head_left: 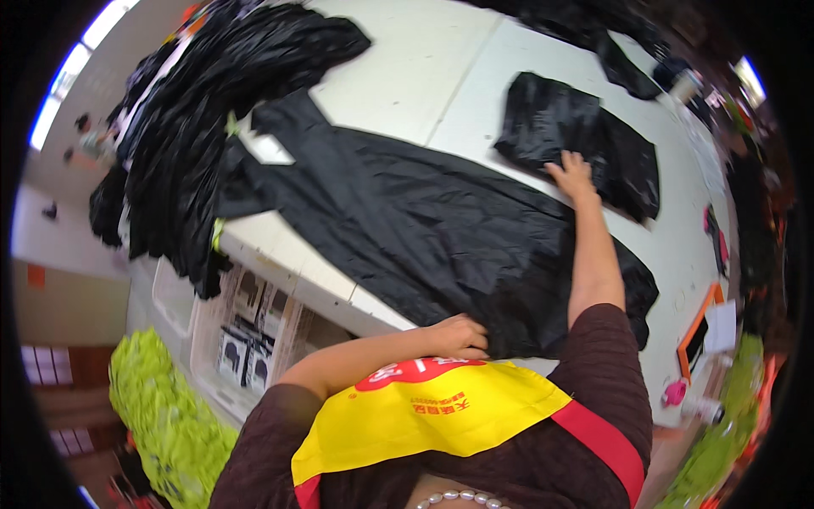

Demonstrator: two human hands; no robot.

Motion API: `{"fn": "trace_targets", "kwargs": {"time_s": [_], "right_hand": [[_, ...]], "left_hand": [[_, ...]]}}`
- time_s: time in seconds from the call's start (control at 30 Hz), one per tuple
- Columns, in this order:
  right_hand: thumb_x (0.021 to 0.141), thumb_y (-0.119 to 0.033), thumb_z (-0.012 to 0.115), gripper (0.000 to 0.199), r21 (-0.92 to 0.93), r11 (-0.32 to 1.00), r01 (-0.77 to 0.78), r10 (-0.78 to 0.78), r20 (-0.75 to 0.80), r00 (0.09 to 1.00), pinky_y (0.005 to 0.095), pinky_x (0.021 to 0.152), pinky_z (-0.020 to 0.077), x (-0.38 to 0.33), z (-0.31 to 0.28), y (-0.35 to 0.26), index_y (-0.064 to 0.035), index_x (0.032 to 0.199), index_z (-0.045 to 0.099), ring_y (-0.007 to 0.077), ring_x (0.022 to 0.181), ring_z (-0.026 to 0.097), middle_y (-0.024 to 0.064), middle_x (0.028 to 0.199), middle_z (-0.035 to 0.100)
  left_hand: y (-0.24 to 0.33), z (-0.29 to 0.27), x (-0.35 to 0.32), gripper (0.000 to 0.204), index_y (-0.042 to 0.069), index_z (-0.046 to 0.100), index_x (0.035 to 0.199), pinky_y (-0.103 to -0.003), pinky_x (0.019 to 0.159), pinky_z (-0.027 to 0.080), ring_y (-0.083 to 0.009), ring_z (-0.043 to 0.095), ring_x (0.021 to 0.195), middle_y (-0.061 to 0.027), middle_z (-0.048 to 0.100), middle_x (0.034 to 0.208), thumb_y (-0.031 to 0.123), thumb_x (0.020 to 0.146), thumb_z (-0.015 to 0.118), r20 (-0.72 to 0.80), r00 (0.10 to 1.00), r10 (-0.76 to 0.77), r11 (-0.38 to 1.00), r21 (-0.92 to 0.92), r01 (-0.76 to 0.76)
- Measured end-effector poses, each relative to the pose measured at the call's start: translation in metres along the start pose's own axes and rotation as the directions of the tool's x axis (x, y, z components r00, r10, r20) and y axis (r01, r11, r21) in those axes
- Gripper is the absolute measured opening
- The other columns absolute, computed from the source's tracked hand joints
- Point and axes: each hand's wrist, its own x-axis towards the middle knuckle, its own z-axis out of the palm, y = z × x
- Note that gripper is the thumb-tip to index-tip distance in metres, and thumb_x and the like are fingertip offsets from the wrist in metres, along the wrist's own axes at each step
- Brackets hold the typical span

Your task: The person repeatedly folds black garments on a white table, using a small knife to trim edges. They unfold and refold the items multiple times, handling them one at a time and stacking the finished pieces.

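A long black garment [415, 204] of thin, creased fabric lies spread across the white table [407, 51]. Its narrower end reaches the heap at the left, and its wide end lies in front of me. My left hand [458, 337] is at the garment's near edge, with its fingers curled in against the fabric. My right arm stretches over the wide end. Its hand [575, 176] rests, fingers spread, on the near edge of a folded, shiny black bundle [551, 119] at the right of the table.
A big heap of black garments [195, 110] hangs over the table's left side. More black fabric [627, 64] lies at the far right. Below the near edge is a white bin [212, 356] with small packets. Lime-yellow cloth [161, 399] is piled at lower left. An orange-framed object [699, 331] sits at right.
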Motion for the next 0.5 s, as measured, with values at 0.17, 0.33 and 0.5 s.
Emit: {"fn": "trace_targets", "kwargs": {"time_s": [0.17,0.33,0.5], "right_hand": [[0.087,-0.033,0.055,0.046,-0.164,0.986,-0.008,-0.017,-0.15,0.989,0.0568,0.091,0.0357,-0.035,-0.043,-0.085,-0.0105,0.125,0.045,0.0358,0.128,0.029,0.0124,0.142,0.029],[0.08,-0.032,0.061,0.051,0.311,0.749,0.585,-0.582,-0.113,0.805,0.0402,0.094,0.0392,-0.187,-0.039,-0.155,0.0003,0.118,0.052,0.0352,0.109,0.05,0.0211,0.119,0.053],[0.067,-0.012,0.07,0.063,0.067,0.835,0.547,-0.548,0.003,0.836,0.0402,0.095,0.0351,-0.301,-0.021,-0.147,-0.0025,0.124,0.045,0.032,0.113,0.044,0.0158,0.12,0.049]], "left_hand": [[0.008,0.0,0.031,0.037,0.001,0.062,0.104,-0.04,0.088,0.041,-0.033,0.055,0.097,-0.0182,0.059,0.101,0.034,0.087,0.053,0.106,0.97,-0.217,0.972,0.117,0.204],[-0.003,-0.018,-0.028,0.034,0.002,0.063,0.099,-0.041,0.09,0.042,-0.0304,0.054,0.104,-0.0154,0.062,0.101,0.031,0.082,0.06,-0.173,0.971,-0.168,0.965,0.173,0.197],[-0.071,-0.13,-0.203,0.02,0.005,0.063,0.091,-0.037,0.083,0.044,-0.0265,0.057,0.094,-0.0098,0.061,0.095,0.021,0.079,0.063,-0.729,0.655,-0.198,0.624,0.422,0.658]]}}
